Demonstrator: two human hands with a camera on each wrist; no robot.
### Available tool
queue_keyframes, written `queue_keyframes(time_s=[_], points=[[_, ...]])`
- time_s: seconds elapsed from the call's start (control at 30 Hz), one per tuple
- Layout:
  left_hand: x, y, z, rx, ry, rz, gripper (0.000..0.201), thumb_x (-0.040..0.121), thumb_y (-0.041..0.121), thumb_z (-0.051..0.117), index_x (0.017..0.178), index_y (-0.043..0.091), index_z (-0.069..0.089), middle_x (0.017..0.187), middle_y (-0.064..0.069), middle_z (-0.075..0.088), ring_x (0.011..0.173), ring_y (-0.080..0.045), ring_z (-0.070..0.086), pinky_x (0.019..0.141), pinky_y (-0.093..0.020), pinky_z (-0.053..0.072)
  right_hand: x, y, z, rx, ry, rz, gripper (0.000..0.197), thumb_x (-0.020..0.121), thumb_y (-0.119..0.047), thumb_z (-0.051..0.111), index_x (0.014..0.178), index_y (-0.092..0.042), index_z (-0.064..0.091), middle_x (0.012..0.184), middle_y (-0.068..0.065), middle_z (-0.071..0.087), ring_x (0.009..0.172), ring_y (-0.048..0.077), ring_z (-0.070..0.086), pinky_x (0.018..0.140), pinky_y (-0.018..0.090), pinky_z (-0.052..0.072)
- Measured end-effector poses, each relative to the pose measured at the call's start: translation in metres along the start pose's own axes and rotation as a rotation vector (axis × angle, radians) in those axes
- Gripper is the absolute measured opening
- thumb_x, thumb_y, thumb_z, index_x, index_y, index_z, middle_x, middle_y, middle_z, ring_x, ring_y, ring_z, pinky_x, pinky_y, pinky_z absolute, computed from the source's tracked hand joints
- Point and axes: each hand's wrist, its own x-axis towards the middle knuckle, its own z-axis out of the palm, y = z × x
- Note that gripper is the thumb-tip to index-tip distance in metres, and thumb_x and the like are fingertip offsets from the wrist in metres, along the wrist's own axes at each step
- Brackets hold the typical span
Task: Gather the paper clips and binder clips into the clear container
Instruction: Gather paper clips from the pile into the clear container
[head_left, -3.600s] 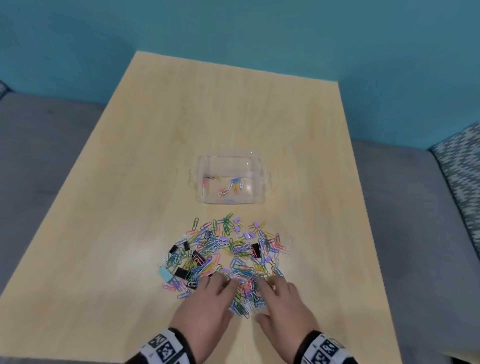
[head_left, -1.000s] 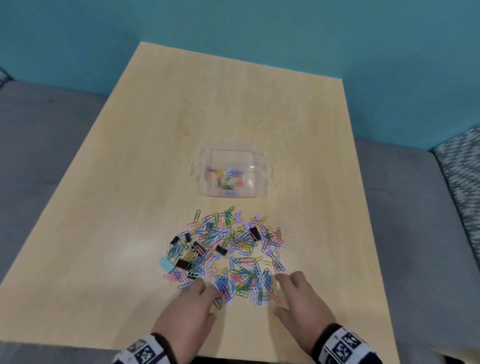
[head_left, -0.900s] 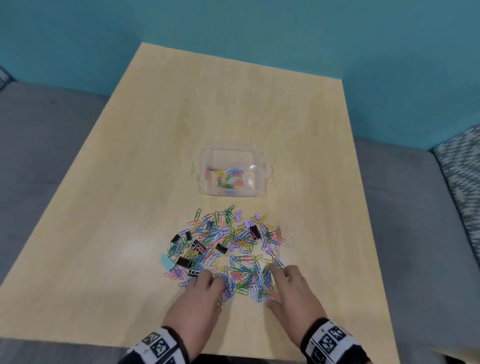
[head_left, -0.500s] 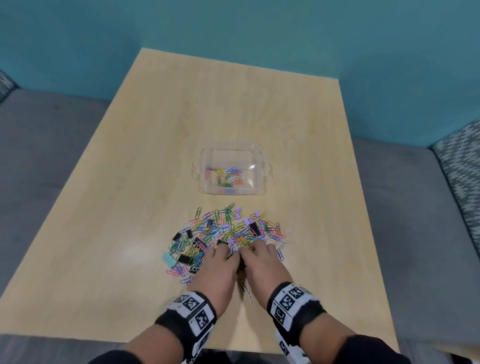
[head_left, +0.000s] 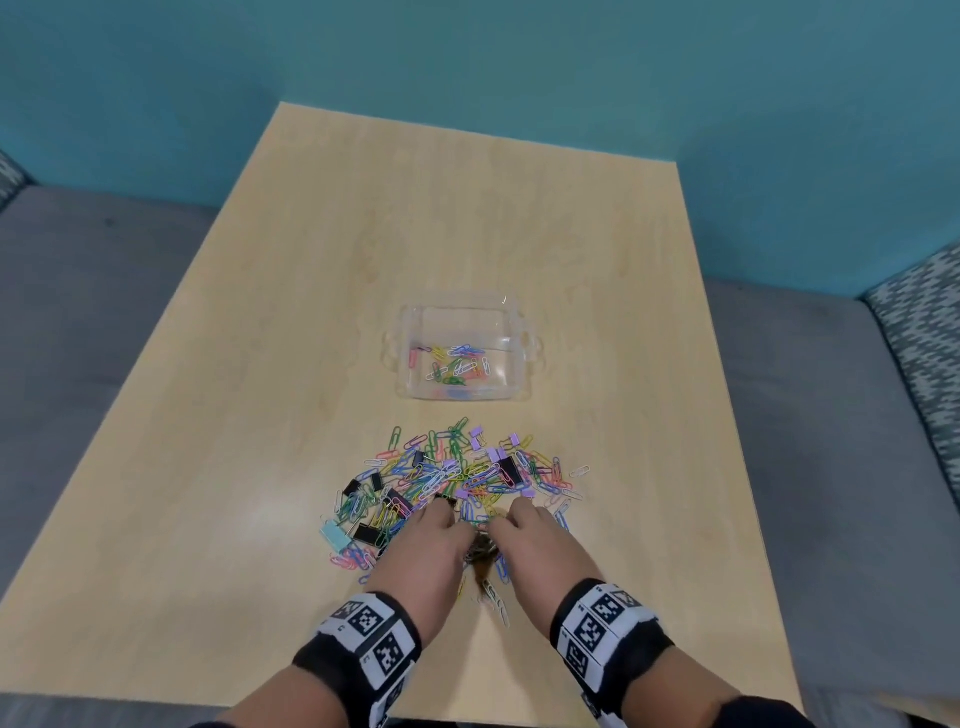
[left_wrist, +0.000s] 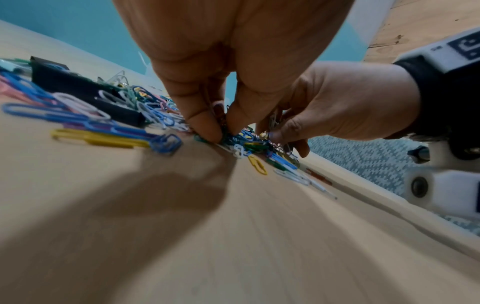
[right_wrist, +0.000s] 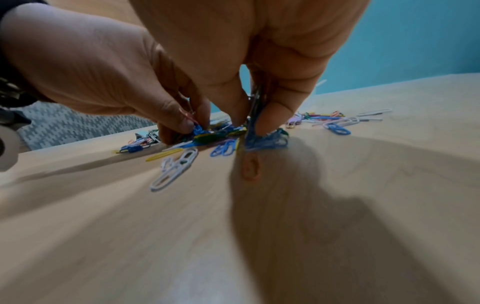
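A pile of coloured paper clips (head_left: 457, 478) mixed with black, purple and light blue binder clips lies on the wooden table (head_left: 260, 415) in front of me. The clear container (head_left: 519, 384) stands just beyond the pile with several paper clips inside. My left hand (head_left: 431, 540) and right hand (head_left: 524, 535) sit side by side at the pile's near edge. Both have curled fingers that pinch a bunch of paper clips (left_wrist: 241, 144) between them, down on the table. In the right wrist view, clips (right_wrist: 257, 135) stand gripped between thumb and fingers.
A few stray paper clips (head_left: 493, 603) lie between my wrists near the table's front edge. Grey couch cushions flank the table on both sides, a patterned cushion (head_left: 924, 332) sits at the right, and a teal wall stands behind.
My hands have swept inward from the pile's near corners and met. They now pinch a bunch of clips together. The container holds more clips than 3.6 s ago.
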Motion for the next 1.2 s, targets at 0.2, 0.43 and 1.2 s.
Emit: queue_keyframes(time_s=[0.2, 0.43, 1.2], points=[[-0.001, -0.003, -0.01, -0.087, 0.003, -0.061, 0.023, 0.065, -0.002, 0.062, 0.065, 0.017, 0.051, 0.072, 0.002, 0.045, 0.056, -0.017, 0.04, 0.046, -0.029, 0.035, 0.004, 0.011, -0.002, 0.011, -0.015, 0.01, 0.032, 0.075, 0.011, 0.049, 0.093, -0.016, 0.049, 0.088, 0.001, 0.041, 0.068, 0.022, 0.035, 0.054, 0.03, 0.026], [0.017, -0.005, -0.059, -0.534, -0.12, -0.232, 0.018, 0.071, 0.002, 0.06, 0.07, 0.02, 0.064, 0.067, 0.008, 0.058, 0.061, -0.009, 0.056, 0.055, -0.02, 0.042, 0.02, 0.013, -0.047, 0.461, -0.163, 0.177, 0.009, 0.088, -0.012, 0.053, 0.084, -0.018, 0.057, 0.075, -0.003, 0.056, 0.057, 0.013, 0.055, 0.055, 0.029, 0.048], [0.108, -0.047, -0.133, -0.79, 0.28, -0.398, 0.021, 0.084, 0.004, 0.058, 0.098, 0.017, 0.067, 0.096, -0.001, 0.064, 0.077, -0.021, 0.064, 0.079, -0.039, 0.055, 0.102, 0.05, -0.131, 0.771, 0.197, 0.354, 0.035, 0.092, -0.017, 0.056, 0.126, -0.011, 0.057, 0.111, 0.006, 0.063, 0.091, 0.019, 0.06, 0.09, 0.043, 0.052]])
